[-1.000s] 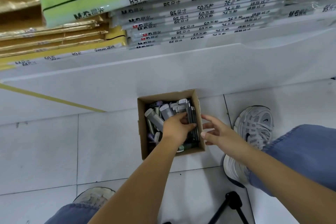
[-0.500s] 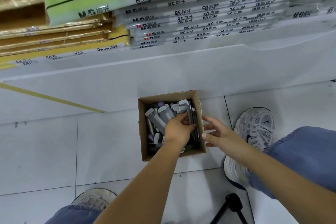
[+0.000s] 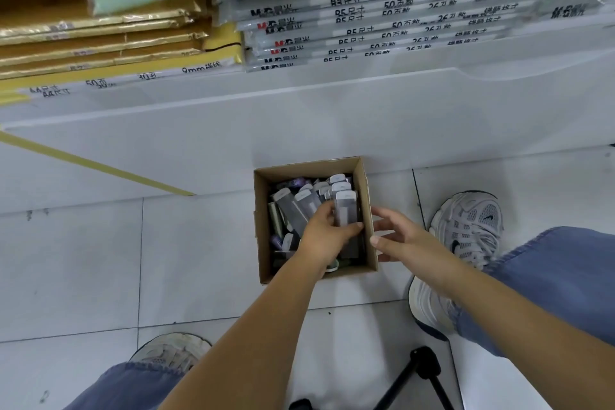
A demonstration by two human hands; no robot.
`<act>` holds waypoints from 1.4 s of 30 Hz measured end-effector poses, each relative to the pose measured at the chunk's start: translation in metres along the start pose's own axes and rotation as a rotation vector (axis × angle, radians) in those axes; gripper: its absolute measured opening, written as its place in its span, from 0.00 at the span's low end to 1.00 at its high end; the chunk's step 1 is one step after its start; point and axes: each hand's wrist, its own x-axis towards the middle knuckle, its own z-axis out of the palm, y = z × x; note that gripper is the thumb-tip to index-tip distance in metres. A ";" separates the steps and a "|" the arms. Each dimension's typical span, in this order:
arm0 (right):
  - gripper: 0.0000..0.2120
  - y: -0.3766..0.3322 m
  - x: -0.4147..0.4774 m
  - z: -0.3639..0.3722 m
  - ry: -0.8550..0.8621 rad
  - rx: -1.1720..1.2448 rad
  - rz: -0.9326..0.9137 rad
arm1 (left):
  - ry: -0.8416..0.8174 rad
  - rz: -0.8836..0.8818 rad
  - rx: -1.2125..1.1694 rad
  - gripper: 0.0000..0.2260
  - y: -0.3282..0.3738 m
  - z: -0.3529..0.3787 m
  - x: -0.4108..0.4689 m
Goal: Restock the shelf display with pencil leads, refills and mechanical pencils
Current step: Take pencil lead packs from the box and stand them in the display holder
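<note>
A small open cardboard box (image 3: 261,236) stands on the white floor tiles against the shelf base. Several grey and white carded packs (image 3: 301,201) of leads and pencils fill it, some upright. My left hand (image 3: 324,238) is inside the box, its fingers and thumb curled round a bunch of upright packs (image 3: 346,210) near the right wall. My right hand (image 3: 404,238) hovers at the box's right wall, just outside, with fingers spread and holding nothing.
Above the box runs the white shelf base (image 3: 299,123), with stacks of wrapped notebooks (image 3: 382,10) and yellow paper packs (image 3: 100,43) on the lowest shelf. My two shoes (image 3: 466,233) flank the box. A black tripod leg (image 3: 416,373) stands near the bottom.
My left hand has closed round the upright packs at the box's right side and raised them slightly. My right hand stays beside the box wall.
</note>
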 end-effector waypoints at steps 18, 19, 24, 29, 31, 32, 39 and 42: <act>0.21 -0.003 0.000 -0.001 -0.025 -0.031 0.013 | 0.016 -0.041 -0.137 0.12 0.010 -0.019 -0.007; 0.22 -0.006 -0.001 0.000 -0.013 -0.063 0.012 | -0.001 -0.044 -0.151 0.12 0.014 -0.023 -0.012; 0.19 -0.031 -0.010 0.018 0.330 -0.350 -0.257 | -0.187 0.003 -0.300 0.11 0.029 -0.045 -0.048; 0.14 -0.089 -0.034 0.054 0.198 -0.102 -0.442 | -0.323 0.218 -0.348 0.14 0.067 -0.069 -0.108; 0.13 -0.112 -0.047 0.063 0.190 -0.063 -0.504 | -0.279 0.285 -0.340 0.12 0.084 -0.079 -0.133; 0.11 -0.124 -0.054 0.067 0.180 -0.044 -0.522 | -0.246 0.314 -0.329 0.12 0.093 -0.085 -0.144; 0.08 -0.232 -0.114 0.086 0.151 -0.093 -0.792 | -0.164 0.509 -0.265 0.12 0.173 -0.124 -0.232; 0.08 -0.286 -0.138 0.090 0.169 -0.071 -0.898 | -0.038 0.621 -0.157 0.12 0.208 -0.138 -0.263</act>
